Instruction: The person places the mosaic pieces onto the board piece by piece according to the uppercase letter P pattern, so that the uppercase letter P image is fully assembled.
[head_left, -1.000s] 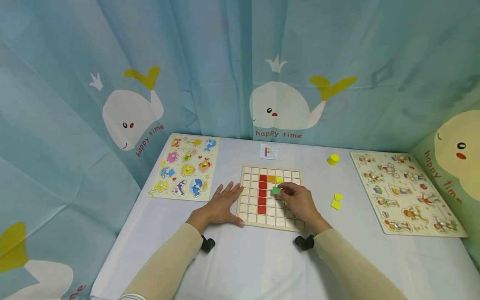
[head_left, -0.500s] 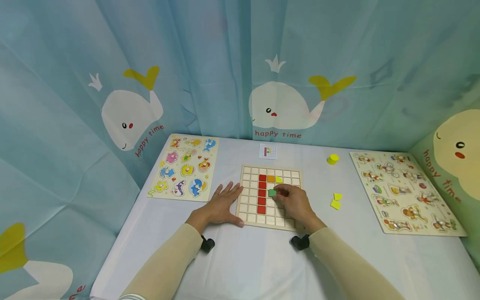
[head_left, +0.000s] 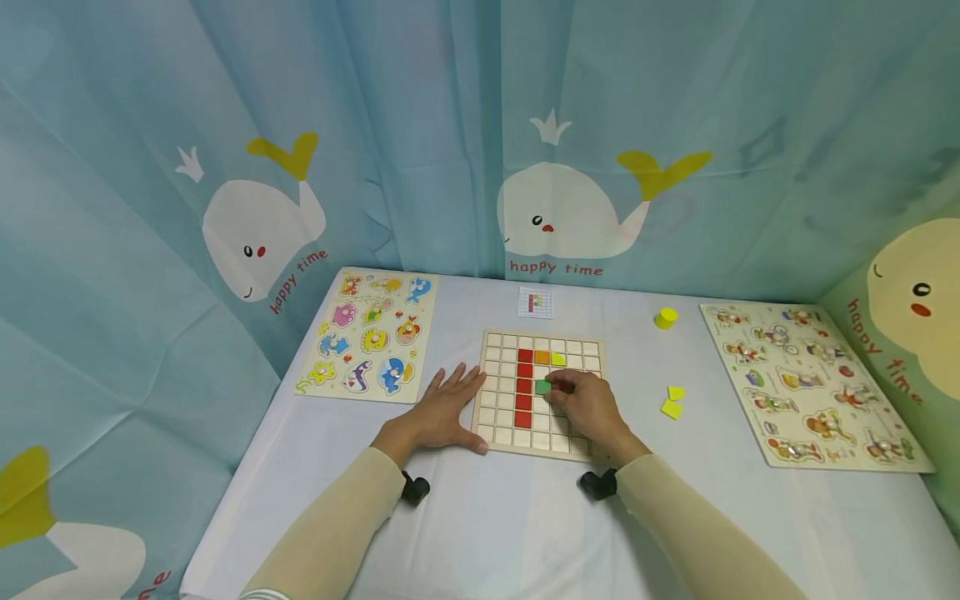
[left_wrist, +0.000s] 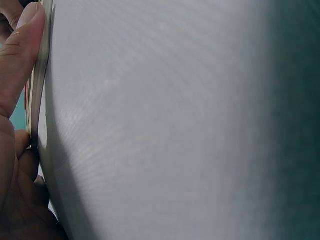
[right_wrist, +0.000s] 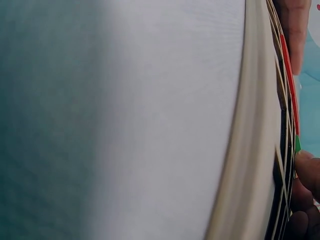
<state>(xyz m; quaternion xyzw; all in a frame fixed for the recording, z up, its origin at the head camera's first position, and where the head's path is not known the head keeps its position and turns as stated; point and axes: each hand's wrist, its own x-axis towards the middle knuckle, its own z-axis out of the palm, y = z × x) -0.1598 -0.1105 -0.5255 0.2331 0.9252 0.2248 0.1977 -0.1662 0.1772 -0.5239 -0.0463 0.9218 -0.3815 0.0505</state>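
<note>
In the head view a wooden grid board [head_left: 492,413] lies on the table. A column of several red tiles [head_left: 523,402] fills part of it, with an orange tile [head_left: 542,357] and a yellow rounded tile [head_left: 558,359] beside the top. My right hand [head_left: 594,407] pinches a green tile [head_left: 542,387] at a cell right of the red column; its fingers partly cover the tile. The right wrist view shows the thumb against the green tile [right_wrist: 298,144]. With fingers spread, my left hand [head_left: 441,413] rests at the board's left edge.
Two yellow tiles [head_left: 672,408] and a yellow cylinder [head_left: 666,318] stand to the right. A small card [head_left: 536,302] with a coloured grid lies behind the board. Picture puzzles flank it: sea animals [head_left: 311,385] left, figures [head_left: 757,433] right.
My right hand has moved slightly left and down with the green tile, bringing it to the cell beside the red column. The left hand has stayed in place.
</note>
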